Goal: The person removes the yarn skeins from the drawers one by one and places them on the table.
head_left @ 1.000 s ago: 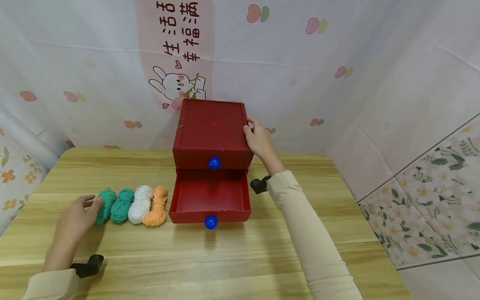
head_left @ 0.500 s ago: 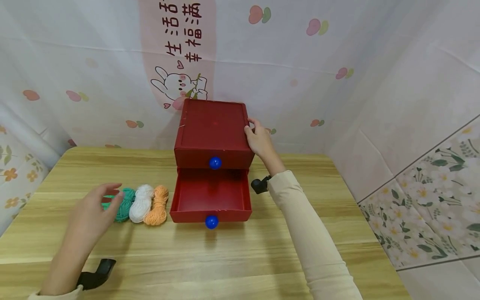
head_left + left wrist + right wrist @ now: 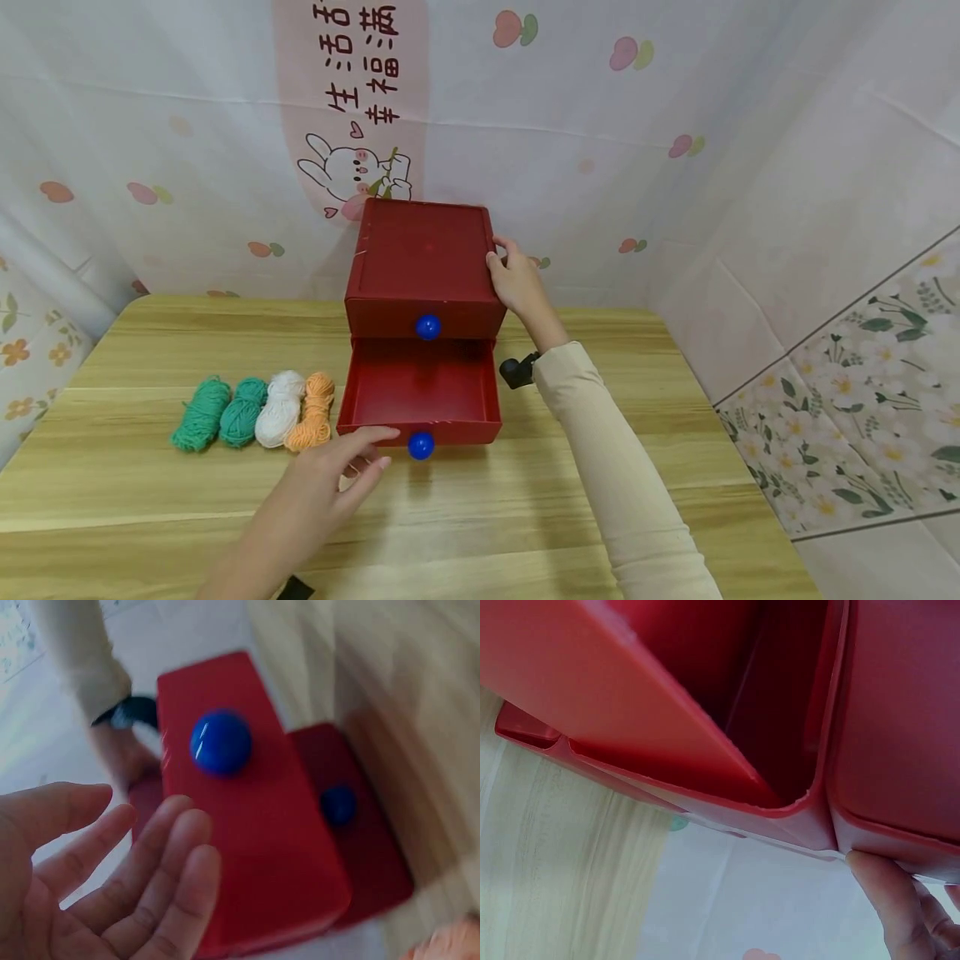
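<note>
1. Clock centred on the red box (image 3: 427, 250) in the head view: it sits toward the back of the wooden table (image 3: 465, 533), its lower drawer (image 3: 468, 432) sticking out at 6 o'clock.
2. Left hand (image 3: 318, 486) is around 8 o'clock of that drawer's blue knob (image 3: 422, 446). Fingers spread and loosely bent, nothing in them; honestly can't tell if they touch the drawer front.
3. Right hand (image 3: 519, 282) is at about 3 o'clock on the box, thumb and fingers spread against its side, thumb up by the top edge.
4. Yarn's at the drawer's 9 o'clock, left to right: two green skeins (image 3: 202, 414), a white skein (image 3: 280, 410), an orange skein (image 3: 312, 412).
</note>
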Tool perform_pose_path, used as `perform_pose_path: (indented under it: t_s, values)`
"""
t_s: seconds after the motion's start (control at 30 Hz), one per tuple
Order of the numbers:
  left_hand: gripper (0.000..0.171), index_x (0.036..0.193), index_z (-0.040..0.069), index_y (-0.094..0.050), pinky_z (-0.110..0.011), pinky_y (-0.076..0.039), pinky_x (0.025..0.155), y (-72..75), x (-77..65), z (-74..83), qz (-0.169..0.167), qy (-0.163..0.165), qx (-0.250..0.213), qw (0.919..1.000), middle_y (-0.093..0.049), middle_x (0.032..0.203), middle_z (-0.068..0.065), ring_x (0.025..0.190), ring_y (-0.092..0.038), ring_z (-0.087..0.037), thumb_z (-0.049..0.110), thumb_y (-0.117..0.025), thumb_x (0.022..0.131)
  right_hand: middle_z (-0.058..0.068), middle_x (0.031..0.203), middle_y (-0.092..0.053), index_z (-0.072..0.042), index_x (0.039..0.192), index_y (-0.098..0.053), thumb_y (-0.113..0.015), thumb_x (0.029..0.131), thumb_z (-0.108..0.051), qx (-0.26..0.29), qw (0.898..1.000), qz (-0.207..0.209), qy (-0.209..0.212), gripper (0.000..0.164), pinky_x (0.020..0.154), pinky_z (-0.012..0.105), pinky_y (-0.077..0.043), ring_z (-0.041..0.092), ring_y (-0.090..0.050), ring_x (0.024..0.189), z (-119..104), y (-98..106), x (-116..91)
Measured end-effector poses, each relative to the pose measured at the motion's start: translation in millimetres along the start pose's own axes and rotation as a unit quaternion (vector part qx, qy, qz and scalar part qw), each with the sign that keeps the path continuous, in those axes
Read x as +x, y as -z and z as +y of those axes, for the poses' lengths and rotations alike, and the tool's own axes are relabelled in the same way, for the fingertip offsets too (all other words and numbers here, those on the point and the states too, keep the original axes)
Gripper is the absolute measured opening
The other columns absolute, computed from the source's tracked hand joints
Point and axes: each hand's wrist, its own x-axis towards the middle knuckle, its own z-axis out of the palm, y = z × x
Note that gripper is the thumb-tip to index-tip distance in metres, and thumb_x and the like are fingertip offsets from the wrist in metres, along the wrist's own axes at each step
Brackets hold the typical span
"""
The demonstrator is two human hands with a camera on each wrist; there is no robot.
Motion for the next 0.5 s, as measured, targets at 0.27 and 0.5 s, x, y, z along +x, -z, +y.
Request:
perform_pose_path:
  t_s: [0.27,0.5]
  values:
    - [0.040,0.123,0.029,-0.056,-0.021,-0.052,0.066,-28.1,4.3,1.2,-0.041,-0.031,0.030,0.9982,-0.067,0.102,0.003,0.074,-0.061,-0.008,0.024,-0.067,0.085,0.016,0.117,-0.058,-0.016,0.145,-0.031,-0.034,0.100,-0.030,-0.001,1.000,0.004,0.005,0.047,0.085,0.041,-0.048,0.027,-0.058,0.099,1,0,1]
    - [0.038,0.115,0.028,-0.059,-0.016,-0.050,0.065,-43.7,13.4,-4.8,-0.018,-0.010,0.024,0.9995,-0.068,0.095,0.005,0.073,-0.059,-0.004,0.018,-0.072,0.081,0.015,0.117,-0.058,-0.017,0.145,-0.030,-0.034,0.100,-0.031,-0.005,1.000,0.002,0.002,0.047,0.085,0.041,-0.048,0.027,-0.057,0.099,1,0,1]
